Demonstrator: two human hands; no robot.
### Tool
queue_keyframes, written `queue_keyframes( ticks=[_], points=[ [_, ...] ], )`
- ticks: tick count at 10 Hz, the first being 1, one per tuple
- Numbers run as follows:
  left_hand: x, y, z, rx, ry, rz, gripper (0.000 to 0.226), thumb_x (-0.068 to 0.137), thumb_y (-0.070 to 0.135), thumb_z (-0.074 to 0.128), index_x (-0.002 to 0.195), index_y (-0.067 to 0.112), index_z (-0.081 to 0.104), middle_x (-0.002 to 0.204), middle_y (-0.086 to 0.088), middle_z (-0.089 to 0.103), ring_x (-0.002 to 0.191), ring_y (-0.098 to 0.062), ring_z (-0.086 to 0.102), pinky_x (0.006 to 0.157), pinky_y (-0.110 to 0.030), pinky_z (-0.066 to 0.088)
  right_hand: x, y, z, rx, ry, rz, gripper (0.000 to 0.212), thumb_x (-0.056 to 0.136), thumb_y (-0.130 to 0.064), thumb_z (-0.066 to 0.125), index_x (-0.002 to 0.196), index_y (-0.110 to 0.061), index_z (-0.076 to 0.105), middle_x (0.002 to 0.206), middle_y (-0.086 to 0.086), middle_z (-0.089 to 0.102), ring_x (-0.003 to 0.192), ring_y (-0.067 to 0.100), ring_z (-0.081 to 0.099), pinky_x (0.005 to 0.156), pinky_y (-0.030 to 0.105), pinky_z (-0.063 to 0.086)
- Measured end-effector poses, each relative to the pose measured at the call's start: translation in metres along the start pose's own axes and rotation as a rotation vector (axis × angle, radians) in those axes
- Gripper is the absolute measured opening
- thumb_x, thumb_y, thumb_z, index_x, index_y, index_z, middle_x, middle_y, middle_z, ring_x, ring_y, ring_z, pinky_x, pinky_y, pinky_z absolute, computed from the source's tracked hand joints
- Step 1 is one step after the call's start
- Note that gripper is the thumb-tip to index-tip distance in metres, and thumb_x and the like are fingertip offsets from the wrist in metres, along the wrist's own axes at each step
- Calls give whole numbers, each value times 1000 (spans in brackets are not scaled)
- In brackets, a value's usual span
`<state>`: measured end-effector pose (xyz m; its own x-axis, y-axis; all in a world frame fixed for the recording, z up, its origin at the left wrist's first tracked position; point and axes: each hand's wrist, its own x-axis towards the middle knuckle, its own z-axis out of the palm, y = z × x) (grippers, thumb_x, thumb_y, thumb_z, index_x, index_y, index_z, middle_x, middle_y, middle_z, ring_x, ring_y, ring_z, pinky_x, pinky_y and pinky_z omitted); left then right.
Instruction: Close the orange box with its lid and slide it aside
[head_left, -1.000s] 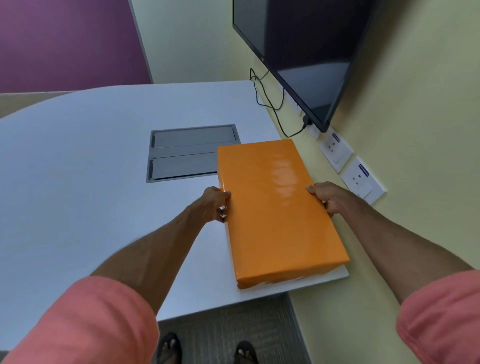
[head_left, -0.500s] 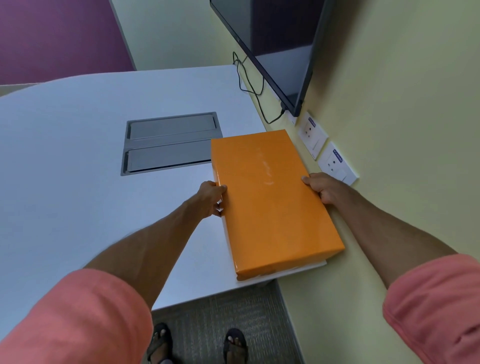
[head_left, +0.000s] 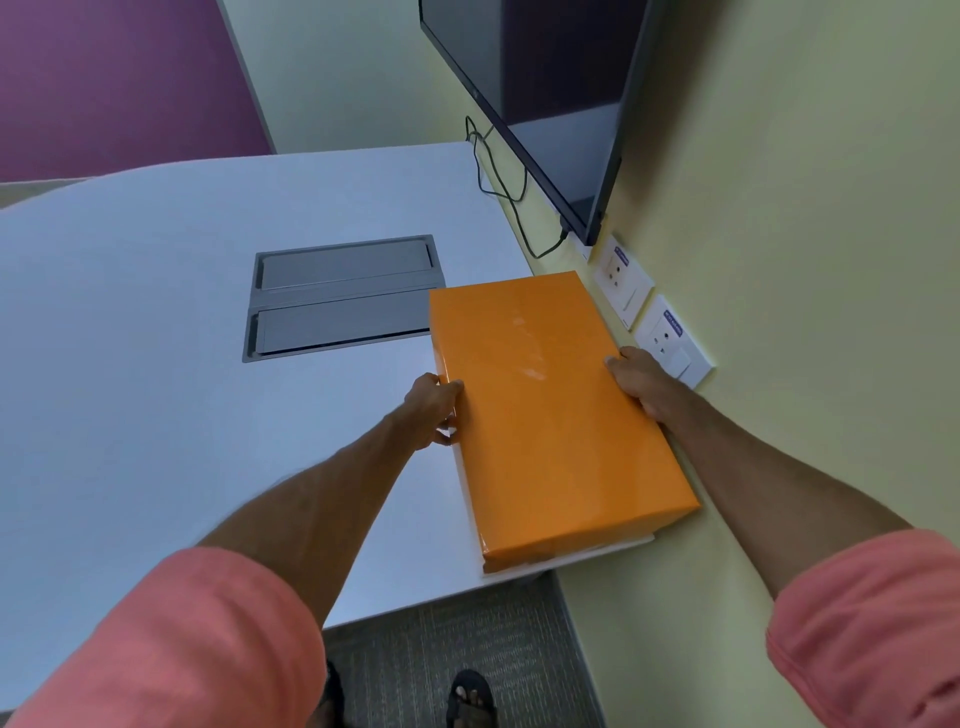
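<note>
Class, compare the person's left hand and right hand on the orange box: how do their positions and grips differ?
The left hand grips the orange box on its long side facing the open table; the right hand holds the opposite long side, beside the wall sockets. The left thumb lies over the top edge; the right fingers are mostly hidden. Both touch the closed box.

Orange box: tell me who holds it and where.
Both hands hold the orange box by its long sides: left hand on the left edge, right hand on the wall-side edge.

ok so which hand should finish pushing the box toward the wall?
Left, probably. The left hand sits on the orange box side facing away from the wall, so it can push. The right hand is wedged between box and wall, blocking.
</note>
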<state>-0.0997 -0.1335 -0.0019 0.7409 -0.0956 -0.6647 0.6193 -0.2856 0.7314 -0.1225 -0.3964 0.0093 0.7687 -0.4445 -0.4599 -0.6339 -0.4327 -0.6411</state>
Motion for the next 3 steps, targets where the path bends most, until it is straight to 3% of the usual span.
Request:
queue_keyframes(
  ticks=[1,3],
  points=[
    [-1,-1,-7,111,100,112,62,99,33,50,148,6,25,151,-18,37,134,-37,43,104,-47,42,-3,-5,7,-251,115,-229,61,101,-39,41,150,-4,29,152,20,40,138,37,40,110,48,36],
    [-3,5,-38,304,341,275,67,99,39,46,149,1,25,156,-20,31,141,-36,35,110,-46,37,-14,-24,31,-576,270,-404,73,98,-51,38,151,-3,23,155,21,32,142,37,33,115,54,27]
  ],
)
